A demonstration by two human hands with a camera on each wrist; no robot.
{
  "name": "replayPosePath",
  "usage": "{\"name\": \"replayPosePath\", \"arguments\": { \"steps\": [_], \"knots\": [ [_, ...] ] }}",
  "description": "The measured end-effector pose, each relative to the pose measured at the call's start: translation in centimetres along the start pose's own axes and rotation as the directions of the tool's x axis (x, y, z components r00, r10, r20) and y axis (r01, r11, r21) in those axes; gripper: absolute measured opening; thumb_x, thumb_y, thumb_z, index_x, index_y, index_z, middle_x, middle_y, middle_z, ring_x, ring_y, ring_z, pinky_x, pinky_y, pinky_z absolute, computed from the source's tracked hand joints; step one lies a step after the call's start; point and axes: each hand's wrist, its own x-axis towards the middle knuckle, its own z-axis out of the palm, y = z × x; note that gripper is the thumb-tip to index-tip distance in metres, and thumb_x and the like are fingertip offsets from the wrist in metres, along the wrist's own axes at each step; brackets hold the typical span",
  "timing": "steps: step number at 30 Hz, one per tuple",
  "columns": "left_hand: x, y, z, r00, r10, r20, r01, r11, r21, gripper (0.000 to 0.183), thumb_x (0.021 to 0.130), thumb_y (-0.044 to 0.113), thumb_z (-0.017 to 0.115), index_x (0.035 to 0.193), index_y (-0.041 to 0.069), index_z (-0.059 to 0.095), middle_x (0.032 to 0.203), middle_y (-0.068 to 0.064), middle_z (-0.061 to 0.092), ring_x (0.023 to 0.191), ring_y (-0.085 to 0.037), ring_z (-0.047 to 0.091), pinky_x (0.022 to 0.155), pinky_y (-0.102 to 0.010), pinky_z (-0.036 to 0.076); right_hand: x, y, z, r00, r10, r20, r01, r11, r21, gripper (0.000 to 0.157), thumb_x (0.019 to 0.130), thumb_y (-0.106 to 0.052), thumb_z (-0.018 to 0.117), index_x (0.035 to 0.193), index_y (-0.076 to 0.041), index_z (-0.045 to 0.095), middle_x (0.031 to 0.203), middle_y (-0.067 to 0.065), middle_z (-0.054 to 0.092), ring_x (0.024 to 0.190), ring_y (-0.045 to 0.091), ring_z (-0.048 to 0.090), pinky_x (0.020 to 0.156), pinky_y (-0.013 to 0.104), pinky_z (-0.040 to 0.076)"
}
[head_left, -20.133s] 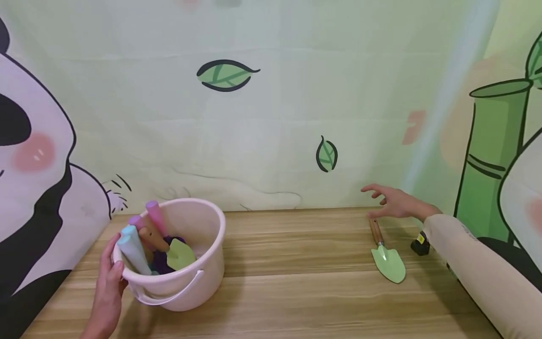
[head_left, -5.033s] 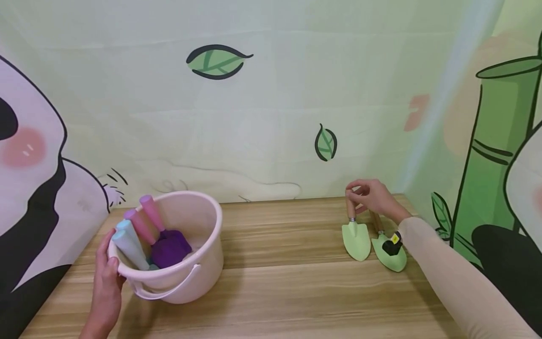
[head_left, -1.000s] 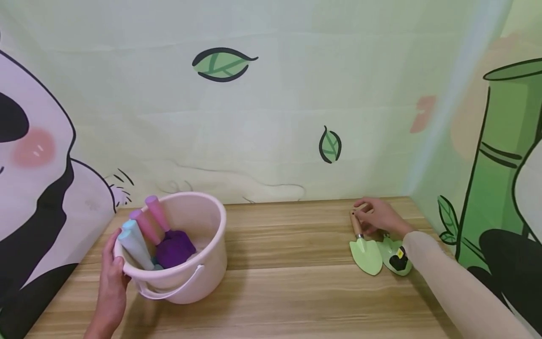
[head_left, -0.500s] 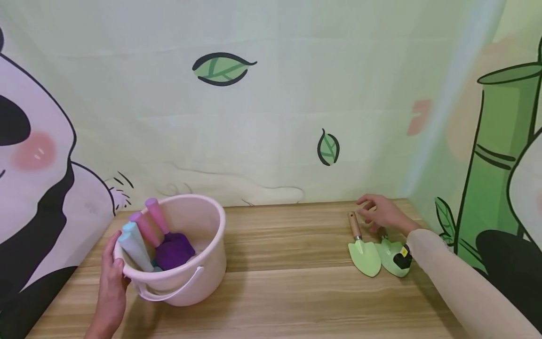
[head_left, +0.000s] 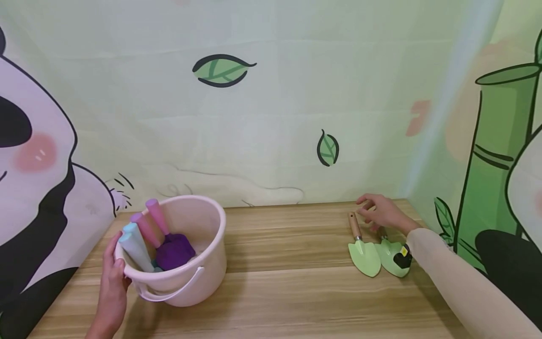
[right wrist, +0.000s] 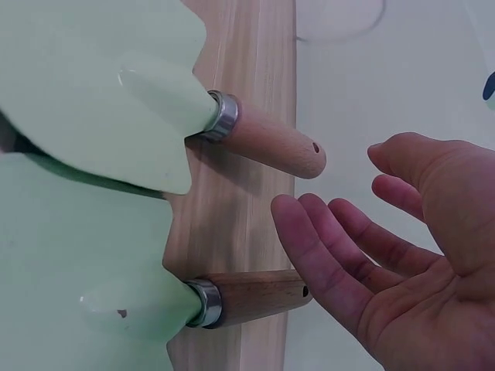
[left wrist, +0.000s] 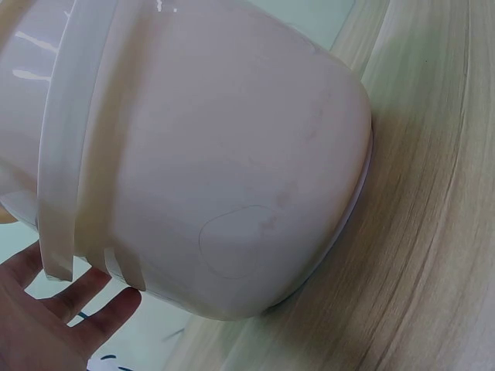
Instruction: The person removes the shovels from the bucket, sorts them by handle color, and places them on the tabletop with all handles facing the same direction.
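At the left of the head view stands a pale pink bucket (head_left: 199, 282). My left hand (head_left: 112, 282) grips its left rim; in the left wrist view several fingers (left wrist: 97, 325) lie against the outside below the rim. Inside are a purple-bladed tool (head_left: 175, 252) with pink handles above it, and light blue handles (head_left: 135, 249). Two light green trowels with wooden handles lie side by side on the right: a left trowel (head_left: 365, 258) and a right trowel (head_left: 387, 254). My right hand (head_left: 383, 212) hovers over their handle ends, fingers loosely bent, holding nothing (right wrist: 433, 286).
The wooden table (head_left: 288, 301) ends at a fabric backdrop (head_left: 271, 117) printed with leaves, pandas and bamboo. The bucket's handle (head_left: 173, 294) hangs down its front side. A small black device (head_left: 402, 258) at my right wrist covers part of the right trowel's blade.
Earlier one green trowel lay in the bucket; now both lie on the table. My right hand has let go of the left trowel's handle and drawn slightly right. My left hand stays at the bucket.
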Motion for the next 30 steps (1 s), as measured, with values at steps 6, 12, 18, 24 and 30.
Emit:
{"name": "replayPosePath", "arguments": {
  "steps": [6, 12, 18, 24, 30],
  "knots": [
    [0.0, -0.1, 0.0, 1.0, -0.004, -0.002, 0.004, 1.0, 0.007, 0.058, 0.107, 0.03, 0.031, 0.164, 0.025, 0.024, 0.152, 0.003, 0.03, 0.126, -0.016, 0.037, 0.085, -0.014, 0.044, 0.1, 0.0, -0.1, 1.0, 0.011, 0.002, -0.011, 1.0, -0.006, 0.035, 0.105, -0.016, 0.059, 0.136, -0.001, 0.054, 0.121, 0.029, 0.062, 0.078, 0.032, 0.072, 0.063, 0.044, 0.06],
    [0.1, -0.2, -0.1, 1.0, -0.001, 0.006, 0.001, 1.0, 0.016, 0.058, 0.107, 0.03, 0.03, 0.164, 0.025, 0.024, 0.152, 0.003, 0.03, 0.126, -0.016, 0.037, 0.085, -0.014, 0.045, 0.2, -0.1, -0.1, 1.0, 0.012, 0.01, -0.012, 1.0, 0.003, 0.036, 0.105, -0.015, 0.058, 0.137, -0.001, 0.053, 0.123, 0.03, 0.061, 0.08, 0.032, 0.072, 0.064, 0.045, 0.06],
    [0.2, -0.2, -0.2, 1.0, 0.003, 0.015, -0.003, 1.0, 0.013, 0.057, 0.107, 0.03, 0.03, 0.164, 0.025, 0.024, 0.153, 0.002, 0.03, 0.126, -0.016, 0.037, 0.085, -0.014, 0.045, 0.0, -0.7, -0.1, 1.0, -0.006, 0.015, 0.006, 1.0, 0.015, 0.036, 0.104, -0.015, 0.058, 0.137, -0.001, 0.053, 0.127, 0.032, 0.059, 0.088, 0.038, 0.071, 0.065, 0.047, 0.06],
    [0.1, -0.2, -0.3, 1.0, -0.004, 0.017, 0.004, 1.0, 0.012, 0.057, 0.107, 0.031, 0.03, 0.164, 0.026, 0.023, 0.153, 0.003, 0.029, 0.126, -0.016, 0.037, 0.086, -0.014, 0.044, 0.1, -1.0, -0.1, 0.999, -0.032, 0.009, 0.032, 0.999, -0.002, 0.035, 0.105, -0.016, 0.059, 0.136, -0.002, 0.055, 0.129, 0.031, 0.059, 0.098, 0.042, 0.069, 0.068, 0.047, 0.06],
    [0.1, -0.1, -0.1, 1.0, 0.001, 0.012, -0.001, 1.0, -0.003, 0.057, 0.107, 0.031, 0.031, 0.164, 0.025, 0.024, 0.152, 0.002, 0.03, 0.126, -0.016, 0.037, 0.086, -0.014, 0.044, 0.4, -0.9, -0.1, 0.999, -0.04, 0.011, 0.04, 0.999, 0.002, 0.034, 0.105, -0.015, 0.059, 0.136, -0.002, 0.054, 0.129, 0.031, 0.059, 0.099, 0.043, 0.068, 0.068, 0.047, 0.06]
  ]
}}
